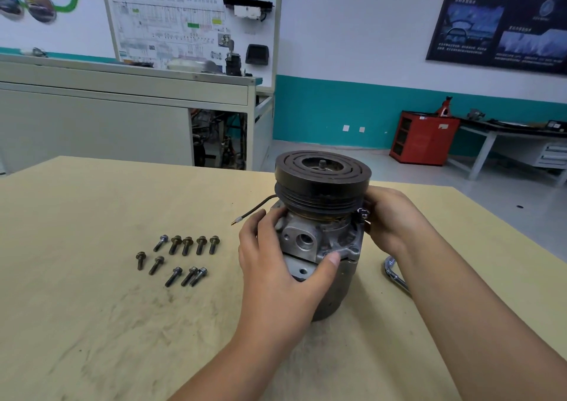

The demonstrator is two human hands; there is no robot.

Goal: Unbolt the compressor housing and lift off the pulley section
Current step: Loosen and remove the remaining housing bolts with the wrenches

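Beige worktop [92, 308], workshop behind. Compressor [334, 290] upright near centre, dark pulley section [322, 183] on top (threaded stub in its middle). Left hand [276, 265] and right hand [394, 219] grip the grey housing below the pulley, one each side. Ten bolts [178, 256] loose at left.

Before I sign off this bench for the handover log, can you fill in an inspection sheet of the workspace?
Surface: tan wooden tabletop, scuffed with dark smudges.
Job's things: grey cast-metal compressor standing upright, black grooved pulley on top; ten loose flanged bolts lying to its left.
Clutter: bent chrome tool handle, partly hidden by the right forearm.
Grippers: left hand and right hand both grip the compressor below the pulley.
Cables: thin black wire sticking out leftward under the pulley.
Surroundings: red metal cabinet, white wiring-diagram board, grey bench behind.
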